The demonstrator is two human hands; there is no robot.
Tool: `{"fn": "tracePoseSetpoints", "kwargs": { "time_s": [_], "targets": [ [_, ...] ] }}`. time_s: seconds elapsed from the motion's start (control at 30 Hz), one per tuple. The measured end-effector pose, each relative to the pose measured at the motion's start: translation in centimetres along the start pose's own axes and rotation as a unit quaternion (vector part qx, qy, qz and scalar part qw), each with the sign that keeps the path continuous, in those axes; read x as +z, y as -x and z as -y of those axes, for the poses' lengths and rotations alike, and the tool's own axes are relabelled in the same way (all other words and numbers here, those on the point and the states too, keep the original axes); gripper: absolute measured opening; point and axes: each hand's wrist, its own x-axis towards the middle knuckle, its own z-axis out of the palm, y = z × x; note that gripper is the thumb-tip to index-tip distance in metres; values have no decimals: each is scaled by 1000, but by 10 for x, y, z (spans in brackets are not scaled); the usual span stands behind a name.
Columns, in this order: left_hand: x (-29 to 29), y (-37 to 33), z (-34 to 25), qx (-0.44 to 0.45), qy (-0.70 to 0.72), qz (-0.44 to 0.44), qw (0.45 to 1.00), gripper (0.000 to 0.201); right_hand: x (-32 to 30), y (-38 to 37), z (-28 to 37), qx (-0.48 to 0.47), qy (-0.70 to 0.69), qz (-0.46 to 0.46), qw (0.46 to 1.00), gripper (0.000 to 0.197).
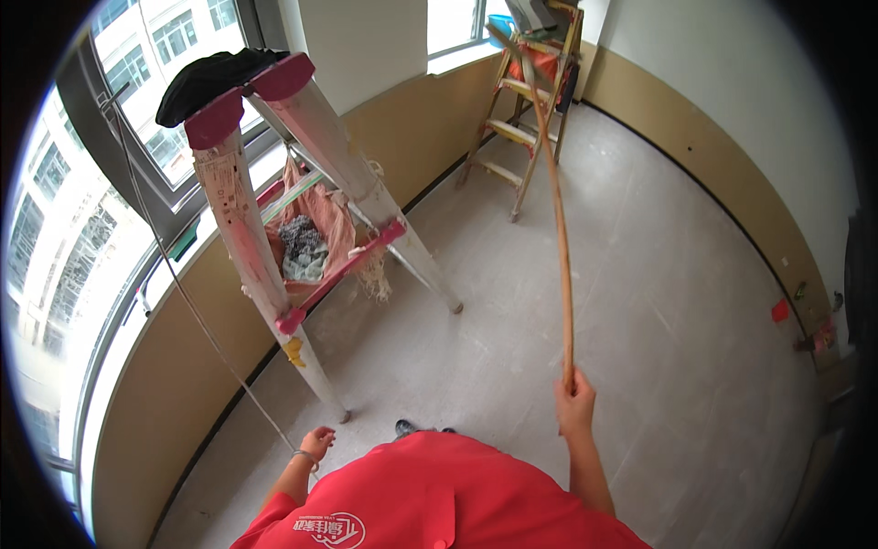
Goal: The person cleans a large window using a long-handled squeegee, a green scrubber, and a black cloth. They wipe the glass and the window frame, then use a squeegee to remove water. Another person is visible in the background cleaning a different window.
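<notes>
My right hand (574, 403) is closed round the lower end of a long, slightly bent wooden pole (561, 240). The pole stretches up and away, and its far end overlaps the yellow stepladder in the picture; whether they touch I cannot tell. At the lower left, my left hand (317, 442) is held near my body with its fingers loosely curled and slightly apart, nothing visible in them. A thin rope (197, 309) runs from the window frame down to my left wrist, where a loop appears to go round it.
A white ladder (240, 215) with dark pink fittings stands left, a black cloth (215, 80) on top and rags (304, 245) in a pink bag between its legs. A yellow stepladder (514, 134) with a blue bucket (500, 27) beside it stands at the back. Windows line the left.
</notes>
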Motion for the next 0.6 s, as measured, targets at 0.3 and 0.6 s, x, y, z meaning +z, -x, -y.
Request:
{"fn": "tracePoseSetpoints", "kwargs": {
  "time_s": [0.3, 0.6],
  "targets": [
    [7, -39, 31, -67, 80, -50, 993, 24, 80, -71, -99, 283, -221, 88, 929, 18],
    [19, -27, -14, -165, 119, -145, 968, 23, 208, -252, -126, 532, -504, 53, 678, 18]
  ]
}}
